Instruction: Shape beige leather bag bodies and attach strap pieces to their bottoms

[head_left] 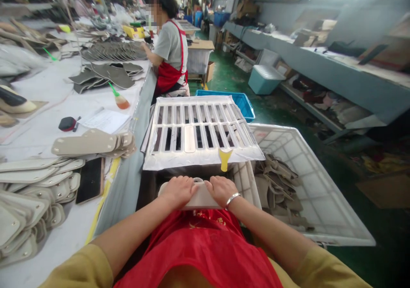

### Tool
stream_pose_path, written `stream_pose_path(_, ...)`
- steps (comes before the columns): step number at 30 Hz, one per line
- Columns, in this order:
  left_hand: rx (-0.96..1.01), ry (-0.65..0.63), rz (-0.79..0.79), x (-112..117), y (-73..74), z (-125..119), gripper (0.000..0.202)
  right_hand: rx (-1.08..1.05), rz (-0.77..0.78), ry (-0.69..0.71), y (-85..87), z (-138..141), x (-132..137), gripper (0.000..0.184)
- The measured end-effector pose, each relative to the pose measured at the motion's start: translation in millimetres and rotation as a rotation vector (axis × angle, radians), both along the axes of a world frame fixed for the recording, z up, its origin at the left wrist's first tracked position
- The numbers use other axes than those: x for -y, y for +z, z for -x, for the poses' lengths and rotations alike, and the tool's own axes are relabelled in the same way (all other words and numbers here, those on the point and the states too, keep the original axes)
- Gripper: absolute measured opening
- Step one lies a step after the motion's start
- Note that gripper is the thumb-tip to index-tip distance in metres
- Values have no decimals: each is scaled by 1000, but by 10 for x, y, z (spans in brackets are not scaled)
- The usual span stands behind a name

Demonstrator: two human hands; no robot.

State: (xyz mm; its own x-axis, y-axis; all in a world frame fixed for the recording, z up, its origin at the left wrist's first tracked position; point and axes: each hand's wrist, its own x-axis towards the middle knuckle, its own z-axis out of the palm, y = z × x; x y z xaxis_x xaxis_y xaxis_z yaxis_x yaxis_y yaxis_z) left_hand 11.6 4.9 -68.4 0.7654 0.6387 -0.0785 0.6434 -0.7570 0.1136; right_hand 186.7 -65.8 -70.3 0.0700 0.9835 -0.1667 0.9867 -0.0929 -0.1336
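Note:
Close to my red apron, both hands are closed around a beige rounded strap piece (202, 199). My left hand (181, 191) grips its left part and my right hand (221, 189), with a bracelet at the wrist, grips its right part. The fingers curl over its far edge, so the fingertips are hidden. Just beyond the hands is a white slatted rack (205, 158). A similar beige strip (189, 139) lies across its slats, and a yellow forked tool (224, 159) sits at its near edge.
Stacked beige pieces (28, 198), a phone (90, 181) and a glue bottle (121, 100) are on the table to the left. To the right stands a white crate (307, 177) holding grey-beige cut pieces. A co-worker in a red apron (171, 53) sits ahead.

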Motion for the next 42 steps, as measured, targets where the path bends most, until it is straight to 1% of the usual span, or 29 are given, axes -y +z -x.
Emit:
stream_pose_path(3, 110, 43, 47, -106, 35, 64, 38, -24, 19, -18, 26, 13, -28, 52)
stream_pose_path(5, 152, 107, 30, -204, 48, 136, 40, -46, 16, -27, 33, 40, -79, 53)
stream_pose_path(8, 134, 206, -7, -284, 23, 239, 40, -79, 64, -40, 29, 139, -184, 58)
stream_pose_path(11, 70, 238, -3, -240, -32, 291, 37, -97, 141, -37, 7, 334, -281, 63)
stream_pose_path(14, 36, 241, -13, -185, -57, 310, 33, -92, 69, -4, -23, 614, -365, 60)
stream_pose_path(17, 13, 271, -18, -204, -56, 332, 25, -123, 4, 44, -39, 874, -453, 52)
stream_pose_path(20, -2, 313, -13, -243, -54, 340, 25, -118, -2, 58, -27, 987, -511, 47)
stream_pose_path(23, -3, 308, 2, -240, -44, 314, 24, -94, -13, 78, 1, 921, -495, 45)
stream_pose_path(28, 30, 289, 18, -179, -18, 267, 26, -8, -40, 84, 16, 601, -360, 48)
stream_pose_path(32, 117, 294, 45, -167, -20, 283, 27, 56, -65, 74, -1, 367, -266, 48)
stream_pose_path(35, 215, 314, 84, -207, -32, 335, 31, 53, -87, 84, -5, 318, -242, 46)
stream_pose_path(36, 268, 328, 111, -227, -37, 358, 33, 49, -97, 87, -5, 341, -248, 45)
stream_pose_path(37, 364, 362, 173, -248, -45, 380, 35, 44, -106, 81, -5, 385, -261, 44)
stream_pose_path(38, 510, 418, 273, -268, -54, 401, 37, 34, -109, 69, -7, 452, -282, 44)
stream_pose_path(39, 700, 487, 405, -287, -66, 420, 37, 17, -106, 58, -9, 539, -310, 44)
stream_pose_path(42, 1373, 729, 850, -336, -113, 466, 30, -57, -74, 72, -18, 885, -422, 48)
